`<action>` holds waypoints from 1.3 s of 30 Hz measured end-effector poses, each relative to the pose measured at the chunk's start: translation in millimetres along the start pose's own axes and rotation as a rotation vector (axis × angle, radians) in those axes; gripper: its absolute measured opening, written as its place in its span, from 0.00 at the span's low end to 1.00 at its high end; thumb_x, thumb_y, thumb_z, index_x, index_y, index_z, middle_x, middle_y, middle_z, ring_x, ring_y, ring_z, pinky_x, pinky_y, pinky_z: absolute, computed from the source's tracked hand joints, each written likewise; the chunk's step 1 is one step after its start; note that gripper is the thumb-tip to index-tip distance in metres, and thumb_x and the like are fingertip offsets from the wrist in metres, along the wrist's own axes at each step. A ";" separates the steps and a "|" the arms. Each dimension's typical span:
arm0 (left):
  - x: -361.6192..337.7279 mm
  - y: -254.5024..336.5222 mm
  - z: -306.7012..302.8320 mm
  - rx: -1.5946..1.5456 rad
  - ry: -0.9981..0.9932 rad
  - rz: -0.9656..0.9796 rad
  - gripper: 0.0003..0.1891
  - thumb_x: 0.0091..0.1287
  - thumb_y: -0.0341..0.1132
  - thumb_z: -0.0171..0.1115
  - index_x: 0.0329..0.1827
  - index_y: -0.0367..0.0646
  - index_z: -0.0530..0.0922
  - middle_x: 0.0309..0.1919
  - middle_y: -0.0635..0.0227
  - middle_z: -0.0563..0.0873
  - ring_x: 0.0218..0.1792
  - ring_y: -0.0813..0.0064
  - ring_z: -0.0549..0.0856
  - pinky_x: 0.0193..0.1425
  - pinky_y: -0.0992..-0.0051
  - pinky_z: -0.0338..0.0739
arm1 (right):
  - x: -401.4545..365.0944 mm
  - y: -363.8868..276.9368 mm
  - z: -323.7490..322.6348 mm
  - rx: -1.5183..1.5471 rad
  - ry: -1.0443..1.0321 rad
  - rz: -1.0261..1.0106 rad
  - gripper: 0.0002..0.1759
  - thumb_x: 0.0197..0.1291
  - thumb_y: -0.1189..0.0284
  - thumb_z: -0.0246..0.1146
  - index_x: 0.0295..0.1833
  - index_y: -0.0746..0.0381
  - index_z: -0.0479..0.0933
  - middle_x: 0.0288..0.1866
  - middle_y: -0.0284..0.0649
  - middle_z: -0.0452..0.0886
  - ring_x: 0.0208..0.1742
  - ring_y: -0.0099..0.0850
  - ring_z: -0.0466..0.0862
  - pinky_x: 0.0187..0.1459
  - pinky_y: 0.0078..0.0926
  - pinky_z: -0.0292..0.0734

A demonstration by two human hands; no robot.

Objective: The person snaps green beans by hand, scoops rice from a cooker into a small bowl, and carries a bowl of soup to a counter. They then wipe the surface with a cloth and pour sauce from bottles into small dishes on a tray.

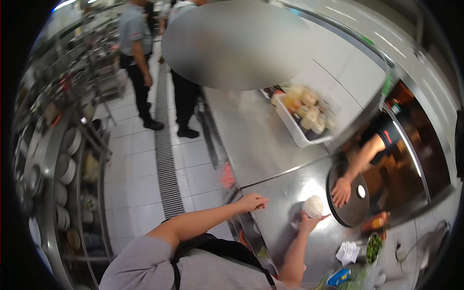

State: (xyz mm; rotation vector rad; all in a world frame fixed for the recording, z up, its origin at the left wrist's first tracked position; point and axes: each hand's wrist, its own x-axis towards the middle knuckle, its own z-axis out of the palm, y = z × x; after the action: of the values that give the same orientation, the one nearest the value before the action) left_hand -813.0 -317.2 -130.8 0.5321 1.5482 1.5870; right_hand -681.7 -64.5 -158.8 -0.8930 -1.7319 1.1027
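My right hand (311,222) reaches over the steel counter (270,169) with a round white thing (313,206) in it, pale and slightly rough on top, like a small filled bowl or a ball. The fingers cup it from below and the side. My left hand (253,202) hovers near the counter's front edge, fingers curled in and nothing showing in them. Just beyond the white thing lies a dark round tray (363,209). Another person's hand (341,191) rests flat on it, the arm reaching through the hatch. A small pale disc (361,191) is on the tray.
A white bin (292,126) of jars and bottles stands farther along the counter. Near my right arm are an orange bottle (374,222), green limes (373,246) and white napkins (347,253). Two people (135,43) stand in the aisle; shelves of bowls (67,166) line the left.
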 end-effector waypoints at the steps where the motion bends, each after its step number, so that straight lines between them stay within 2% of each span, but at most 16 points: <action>1: -21.0 1.0 -14.0 0.116 0.143 0.026 0.17 0.66 0.45 0.51 0.26 0.41 0.77 0.18 0.75 0.75 0.19 0.84 0.70 0.22 0.79 0.64 | 7.4 2.0 0.3 -0.228 0.097 -0.162 0.67 0.28 0.73 0.74 0.70 0.61 0.34 0.65 0.57 0.55 0.64 0.49 0.60 0.64 0.39 0.55; 3: -64.1 12.0 -34.6 0.226 0.338 0.057 0.18 0.66 0.46 0.50 0.23 0.42 0.76 0.17 0.76 0.73 0.18 0.85 0.68 0.21 0.79 0.61 | 5.5 -22.7 7.5 -0.452 0.199 -0.339 0.64 0.30 0.71 0.75 0.70 0.61 0.38 0.69 0.55 0.47 0.68 0.50 0.51 0.67 0.45 0.47; 4: -89.5 20.0 -39.6 0.149 0.471 0.062 0.19 0.66 0.46 0.50 0.22 0.43 0.73 0.15 0.77 0.69 0.17 0.85 0.65 0.20 0.81 0.58 | -10.3 -55.3 15.5 -0.436 0.180 -0.368 0.60 0.34 0.70 0.74 0.69 0.63 0.41 0.68 0.52 0.51 0.68 0.49 0.52 0.65 0.47 0.49; 9: -191.6 -0.2 -44.6 -0.218 0.848 0.307 0.13 0.66 0.40 0.46 0.26 0.43 0.72 0.17 0.77 0.65 0.19 0.85 0.62 0.22 0.82 0.58 | -80.4 -93.6 83.0 -0.190 -0.280 -0.804 0.42 0.50 0.62 0.63 0.66 0.66 0.52 0.65 0.52 0.58 0.64 0.50 0.58 0.62 0.46 0.53; 11: -228.4 -20.0 -44.9 0.238 1.048 0.525 0.08 0.65 0.35 0.46 0.36 0.44 0.74 0.20 0.77 0.66 0.21 0.85 0.63 0.24 0.81 0.60 | -119.2 -111.3 112.1 -0.072 -0.496 -0.873 0.37 0.52 0.64 0.61 0.65 0.66 0.57 0.63 0.52 0.60 0.64 0.49 0.60 0.62 0.44 0.54; 13: -270.4 -25.7 -32.5 0.053 1.202 0.377 0.09 0.64 0.32 0.47 0.44 0.44 0.73 0.20 0.76 0.67 0.23 0.84 0.65 0.26 0.80 0.62 | -167.1 -129.1 135.8 0.087 -0.671 -0.870 0.27 0.53 0.72 0.60 0.60 0.66 0.64 0.59 0.48 0.67 0.60 0.45 0.66 0.61 0.40 0.58; 16: -326.8 -54.1 -29.4 -0.129 1.340 0.388 0.09 0.64 0.31 0.48 0.46 0.43 0.71 0.23 0.75 0.69 0.26 0.84 0.67 0.28 0.81 0.64 | -231.8 -138.6 167.6 0.354 -0.980 -0.843 0.22 0.53 0.75 0.59 0.55 0.67 0.68 0.56 0.48 0.69 0.58 0.43 0.68 0.59 0.37 0.61; 17: -356.4 -50.3 -21.1 -0.209 1.345 0.385 0.09 0.64 0.32 0.49 0.45 0.43 0.72 0.25 0.74 0.71 0.28 0.85 0.68 0.30 0.82 0.65 | -252.1 -146.3 171.0 0.271 -0.929 -1.071 0.17 0.53 0.76 0.59 0.51 0.68 0.72 0.53 0.47 0.72 0.55 0.42 0.70 0.56 0.35 0.64; 18: -378.7 -59.8 -21.6 -0.223 1.396 0.393 0.09 0.64 0.32 0.49 0.45 0.43 0.72 0.25 0.74 0.71 0.28 0.85 0.68 0.30 0.82 0.65 | -274.2 -151.6 174.1 0.303 -0.969 -1.092 0.17 0.53 0.76 0.59 0.51 0.68 0.72 0.53 0.47 0.72 0.55 0.42 0.70 0.56 0.35 0.64; 22: -481.4 -91.7 -9.7 -0.220 1.597 0.532 0.09 0.64 0.35 0.52 0.44 0.43 0.74 0.28 0.75 0.74 0.26 0.87 0.69 0.27 0.83 0.65 | -378.6 -177.4 174.1 0.458 -1.312 -1.015 0.13 0.51 0.78 0.59 0.44 0.70 0.74 0.46 0.48 0.75 0.49 0.42 0.74 0.52 0.34 0.67; 28: -655.8 -156.5 45.2 -0.516 1.966 0.414 0.08 0.63 0.36 0.54 0.43 0.47 0.75 0.26 0.75 0.74 0.20 0.89 0.67 0.20 0.86 0.62 | -574.8 -222.6 168.1 0.529 -1.830 -0.851 0.08 0.54 0.77 0.58 0.39 0.69 0.76 0.39 0.46 0.77 0.42 0.38 0.76 0.47 0.32 0.70; 30: -707.3 -181.1 71.5 -0.545 2.079 0.402 0.08 0.63 0.36 0.54 0.42 0.47 0.75 0.26 0.75 0.74 0.20 0.89 0.67 0.20 0.86 0.62 | -647.5 -237.0 159.5 0.629 -1.876 -0.941 0.11 0.60 0.70 0.56 0.34 0.68 0.77 0.29 0.38 0.78 0.28 0.22 0.75 0.30 0.20 0.69; 32: -757.4 -188.5 105.9 -0.545 2.216 0.318 0.08 0.62 0.36 0.54 0.42 0.46 0.75 0.25 0.76 0.74 0.20 0.88 0.67 0.21 0.86 0.63 | -708.8 -271.8 118.5 0.550 -2.131 -0.755 0.16 0.62 0.67 0.53 0.28 0.68 0.75 0.20 0.36 0.75 0.21 0.22 0.72 0.27 0.20 0.67; 34: -797.1 -202.6 131.9 -0.576 2.348 0.296 0.08 0.63 0.35 0.54 0.42 0.46 0.75 0.22 0.77 0.72 0.20 0.88 0.67 0.21 0.85 0.62 | -762.0 -280.4 97.4 0.479 -2.261 -0.797 0.17 0.64 0.65 0.51 0.30 0.68 0.75 0.16 0.35 0.72 0.18 0.21 0.71 0.25 0.18 0.66; 36: -819.3 -214.1 152.8 -0.635 2.412 0.367 0.07 0.63 0.35 0.54 0.42 0.45 0.75 0.21 0.78 0.71 0.19 0.88 0.67 0.20 0.85 0.62 | -808.6 -286.0 61.7 0.612 -2.402 -0.502 0.12 0.63 0.69 0.51 0.39 0.67 0.75 0.16 0.33 0.72 0.19 0.19 0.73 0.24 0.19 0.67; 39: -849.2 -227.5 181.2 -0.708 2.567 0.460 0.06 0.63 0.35 0.54 0.40 0.45 0.75 0.19 0.79 0.69 0.18 0.88 0.66 0.19 0.85 0.62 | -862.9 -288.7 31.7 0.631 -2.568 -0.391 0.10 0.62 0.71 0.53 0.44 0.66 0.74 0.16 0.32 0.72 0.20 0.19 0.74 0.25 0.17 0.68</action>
State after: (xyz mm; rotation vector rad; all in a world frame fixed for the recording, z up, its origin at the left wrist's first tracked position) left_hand -133.7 -903.7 -111.9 -2.7404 1.6345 2.8274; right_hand -431.3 -939.9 -146.9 2.3026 -2.2511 2.3271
